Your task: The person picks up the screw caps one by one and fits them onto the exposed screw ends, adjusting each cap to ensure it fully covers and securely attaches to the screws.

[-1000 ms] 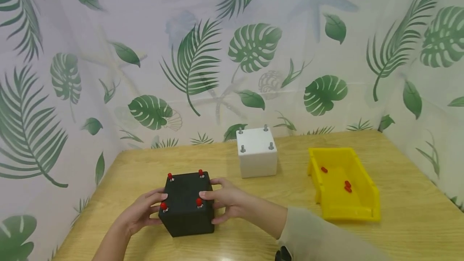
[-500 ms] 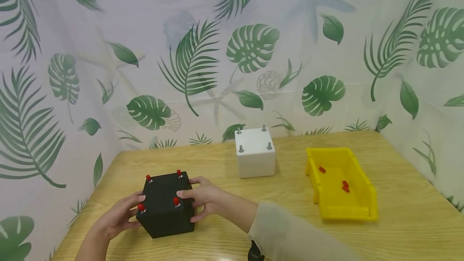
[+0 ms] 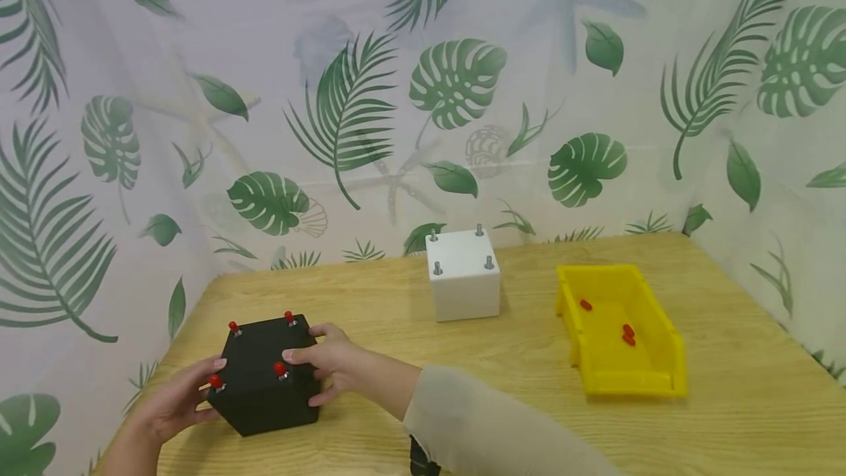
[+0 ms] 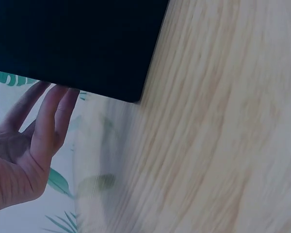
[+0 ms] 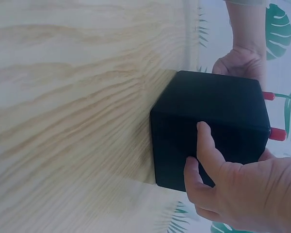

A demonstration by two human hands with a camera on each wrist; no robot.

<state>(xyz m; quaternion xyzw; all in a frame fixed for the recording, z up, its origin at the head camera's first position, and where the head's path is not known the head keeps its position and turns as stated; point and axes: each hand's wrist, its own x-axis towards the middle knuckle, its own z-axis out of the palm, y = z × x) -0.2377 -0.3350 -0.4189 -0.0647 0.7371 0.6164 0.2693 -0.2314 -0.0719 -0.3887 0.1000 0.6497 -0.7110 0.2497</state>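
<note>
"Where is the black box sitting?"

"Over the left part of the wooden table, in front of the person, between the two hands. Its top faces up. Whether its underside lies flush on the wood, I can't tell."

"And the hands?"

"Both grip it. The left hand has its thumb at the top edge and its fingers against the left side. The right hand lays its thumb on the top face, near the right edge, with its fingers spread down the right side — the right wrist view shows two of them bent against it."

"What's on the top?"

"Four red caps, one near each corner, with a bit of metal showing beneath them."

"Anything else around?"

"A white box stands farther back, near the patterned backdrop, with four bare metal studs pointing up. To the right, well apart from the black box, is a yellow bin — three loose red pieces lie inside, two of them close together."
</note>
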